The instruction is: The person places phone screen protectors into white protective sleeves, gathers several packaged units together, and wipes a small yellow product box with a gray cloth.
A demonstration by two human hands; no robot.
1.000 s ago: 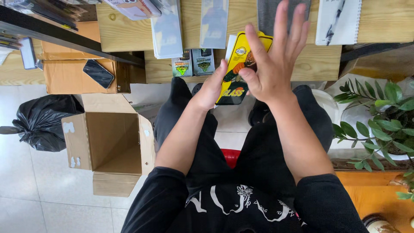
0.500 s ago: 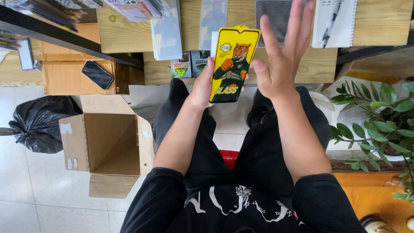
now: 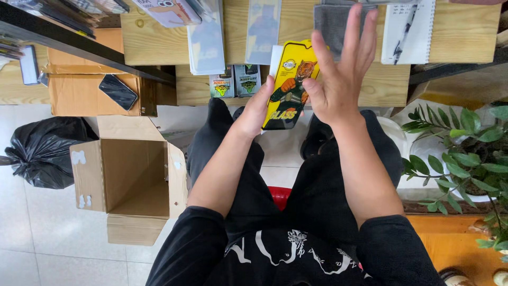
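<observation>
Yellow flat packet [image 3: 290,85], printed with a cartoon tiger, now stands upright and face-on to my head view; a second ago it sat lower and tilted behind the right hand, so it has been lifted and turned square to the camera, held up in the air over the front edge of the wooden desk [image 3: 159,47]

Left hand [image 3: 256,108]: fingers curled behind the packet's left edge, thumb on the front near the lower left corner. Closed on it, a light pinch rather than a fist

Right hand [image 3: 338,79]: fingers spread wide and pointing up, palm away from me; only the thumb and the heel side touch the packet's right edge. Mostly open, steadying it and not gripping

My read: the packet is being presented for a look, front side out, carried mainly by the left hand

Around it: two small green boxes [image 3: 234,85] stand on the lower shelf just behind the left hand; pale plastic sleeves [image 3: 206,42] lie on the desk top, a spiral notebook [image 3: 407,32] near the right corner. Open cardboard box [image 3: 132,180] on the floor to the left, black bag [image 3: 42,151] beside it, potted plant [image 3: 460,148] to the right
</observation>
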